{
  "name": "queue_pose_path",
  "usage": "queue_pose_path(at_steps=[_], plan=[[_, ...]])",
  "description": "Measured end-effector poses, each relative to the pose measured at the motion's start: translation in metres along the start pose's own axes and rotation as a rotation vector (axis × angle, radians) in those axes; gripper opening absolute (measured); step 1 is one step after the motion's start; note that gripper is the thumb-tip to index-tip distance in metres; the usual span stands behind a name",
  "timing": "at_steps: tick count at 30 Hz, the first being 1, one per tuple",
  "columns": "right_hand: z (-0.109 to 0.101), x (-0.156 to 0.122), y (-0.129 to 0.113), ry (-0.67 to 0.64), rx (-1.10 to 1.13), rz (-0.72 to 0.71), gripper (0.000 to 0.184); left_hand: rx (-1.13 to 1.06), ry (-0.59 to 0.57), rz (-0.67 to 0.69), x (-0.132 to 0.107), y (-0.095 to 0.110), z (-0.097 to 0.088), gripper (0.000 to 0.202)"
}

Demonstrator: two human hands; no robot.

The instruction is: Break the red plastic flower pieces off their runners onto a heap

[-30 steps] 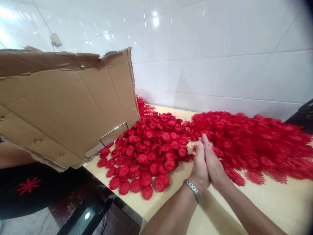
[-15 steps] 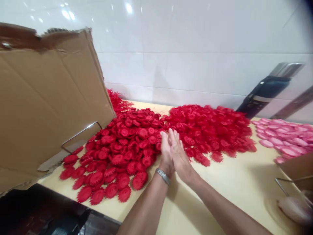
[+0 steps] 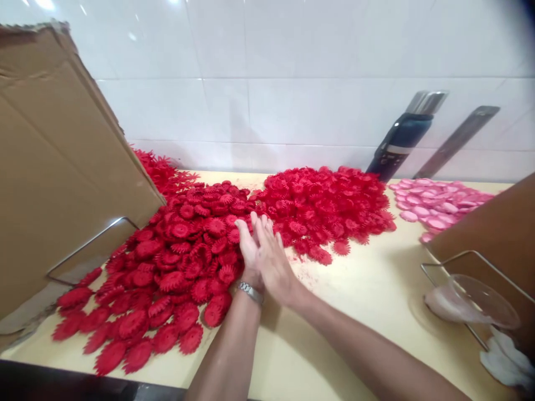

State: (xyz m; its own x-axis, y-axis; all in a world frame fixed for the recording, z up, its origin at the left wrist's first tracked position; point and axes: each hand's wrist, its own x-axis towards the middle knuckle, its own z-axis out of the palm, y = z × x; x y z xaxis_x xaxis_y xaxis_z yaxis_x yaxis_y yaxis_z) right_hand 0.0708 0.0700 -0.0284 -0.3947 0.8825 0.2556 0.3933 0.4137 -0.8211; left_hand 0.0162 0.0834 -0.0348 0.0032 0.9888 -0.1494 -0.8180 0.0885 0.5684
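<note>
Palm to palm, my two hands meet over the table beside a heap of red toothed discs [image 3: 179,234]. My left hand [image 3: 247,248], with a metal-banded watch [image 3: 251,292] at its wrist, has its fingers stretched out and lies along the right edge of that heap. Against it rests my right hand [image 3: 272,266], fingers also straight. Whether anything lies between the palms is hidden. Just beyond the fingertips spreads a second heap of red discs [image 3: 326,200].
A tall cardboard sheet [image 3: 62,150] stands at left with a bent wire [image 3: 94,245] before it. Pink discs [image 3: 438,200] lie at right, near a dark bottle [image 3: 403,139]. A brown panel [image 3: 493,239], clear plastic cup [image 3: 468,303] and white tissue [image 3: 507,356] are nearer.
The view has turned to the right, so the heaps and cardboard sit further left and the cup and tissue show more fully. Both hands stay pressed together, fingers straight.
</note>
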Motion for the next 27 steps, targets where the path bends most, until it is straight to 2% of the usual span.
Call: queue_pose_path(at_steps=[3,5,7,9,11,13,15,17,18,22,23,24,27], plan=[[-0.012,0.031,0.015,0.095,-0.002,0.190,0.064,-0.033,-0.081,0.035,-0.004,-0.003,0.012,0.066],[-0.017,0.037,0.023,0.111,-0.003,0.210,0.061,-0.065,-0.109,0.024,-0.005,-0.002,0.018,0.070],[-0.014,0.022,0.024,0.066,0.013,0.137,0.060,-0.112,-0.033,-0.038,-0.005,0.002,0.017,0.070],[-0.006,-0.002,0.020,-0.007,0.010,0.000,0.058,-0.155,0.082,-0.094,-0.003,0.008,0.013,0.067],[-0.001,-0.015,0.016,-0.005,0.019,-0.036,0.057,-0.176,0.144,-0.124,-0.003,0.011,0.011,0.064],[-0.003,-0.008,0.017,0.046,0.011,0.022,0.056,-0.174,0.105,-0.098,-0.004,0.008,0.014,0.064],[-0.011,0.012,0.023,0.118,-0.022,0.104,0.055,-0.161,-0.004,-0.056,-0.007,0.003,0.021,0.066],[-0.018,0.026,0.026,0.128,-0.055,0.127,0.055,-0.151,-0.088,-0.024,-0.009,0.000,0.026,0.069],[-0.019,0.026,0.025,0.111,-0.063,0.125,0.056,-0.148,-0.087,-0.028,-0.009,0.000,0.026,0.071],[-0.011,-0.003,0.013,0.005,-0.077,-0.009,0.057,-0.141,0.119,-0.116,-0.008,0.005,0.018,0.069],[-0.009,-0.008,0.012,0.009,-0.086,-0.024,0.056,-0.139,0.133,-0.120,-0.007,0.004,0.016,0.068],[-0.009,-0.008,0.013,0.027,-0.107,-0.005,0.056,-0.137,0.108,-0.113,-0.007,0.002,0.016,0.066],[-0.018,0.012,0.024,0.166,-0.215,0.107,0.054,-0.131,-0.080,-0.091,-0.006,-0.011,0.019,0.060]])
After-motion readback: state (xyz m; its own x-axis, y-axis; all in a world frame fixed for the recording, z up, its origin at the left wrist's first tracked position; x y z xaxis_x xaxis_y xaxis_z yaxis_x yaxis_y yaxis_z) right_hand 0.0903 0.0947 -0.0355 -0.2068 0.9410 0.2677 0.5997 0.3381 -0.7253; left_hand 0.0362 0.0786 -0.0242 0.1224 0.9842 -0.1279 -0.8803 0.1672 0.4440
